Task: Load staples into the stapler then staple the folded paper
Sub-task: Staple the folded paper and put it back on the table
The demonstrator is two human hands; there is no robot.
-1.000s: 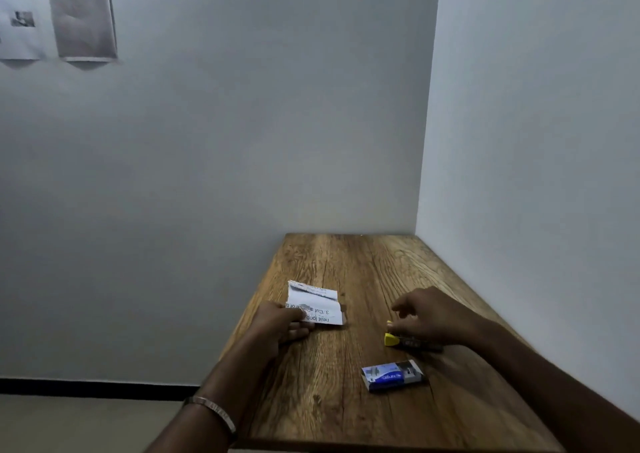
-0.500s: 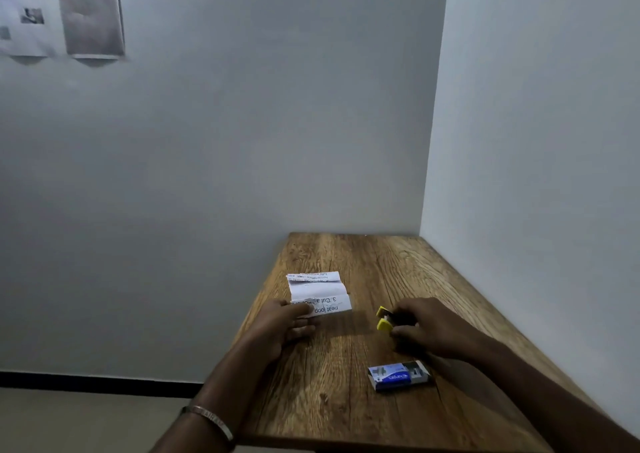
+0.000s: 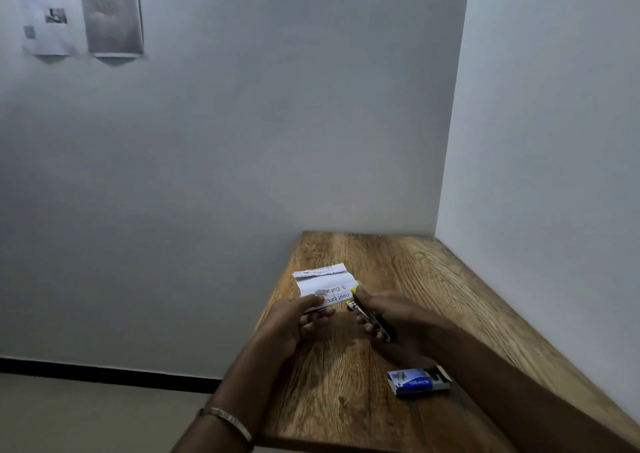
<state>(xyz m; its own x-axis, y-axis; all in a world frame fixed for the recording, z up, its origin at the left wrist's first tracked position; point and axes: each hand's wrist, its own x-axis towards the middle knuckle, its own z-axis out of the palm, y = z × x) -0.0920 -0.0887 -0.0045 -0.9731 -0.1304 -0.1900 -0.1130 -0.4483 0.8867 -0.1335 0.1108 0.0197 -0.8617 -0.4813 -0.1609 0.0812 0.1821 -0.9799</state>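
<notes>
Left hand (image 3: 294,322) pinches near edge of paper (image 3: 323,284), thumb on top, fingers curled beneath. Right hand (image 3: 391,317) grips stapler (image 3: 370,317), fingers wrapped round body; yellow tip at paper's right edge, just right of left hand. Staple box (image 3: 419,381) on table (image 3: 450,296), near side of right hand, apart from it.

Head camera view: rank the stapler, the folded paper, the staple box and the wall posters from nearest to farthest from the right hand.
1. stapler: gripped in the right hand itself.
2. folded paper: just left of it, pinched by the left hand, meeting the stapler's yellow tip.
3. staple box: on the table nearer the person, lying open.
4. wall posters: far upper left, on the wall.
</notes>
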